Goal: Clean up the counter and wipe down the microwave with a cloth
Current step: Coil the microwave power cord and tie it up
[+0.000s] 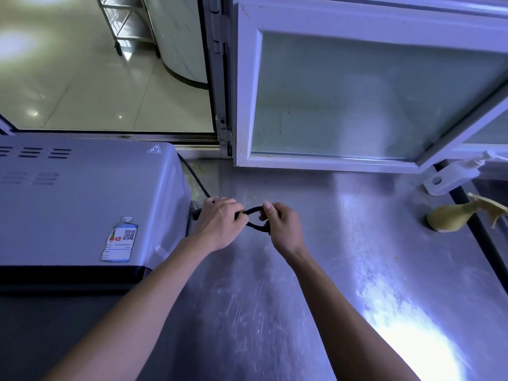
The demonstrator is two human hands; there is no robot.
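A silver microwave (82, 199) stands at the left on the steel counter (330, 270), with a label stuck on its top near the front. Its black power cord (254, 220) runs from behind the microwave's right rear corner down to my hands. My left hand (220, 224) grips the cord beside the microwave's right side. My right hand (280, 224) pinches a folded loop of the same cord just to the right. No cloth is in view.
A yellowish husk-like scrap (453, 218) lies at the counter's right edge. An open white-framed window sash (357, 92) stands over the back of the counter, with a white latch (450, 177) at its lower right. Tiled floor shows through the opening at upper left.
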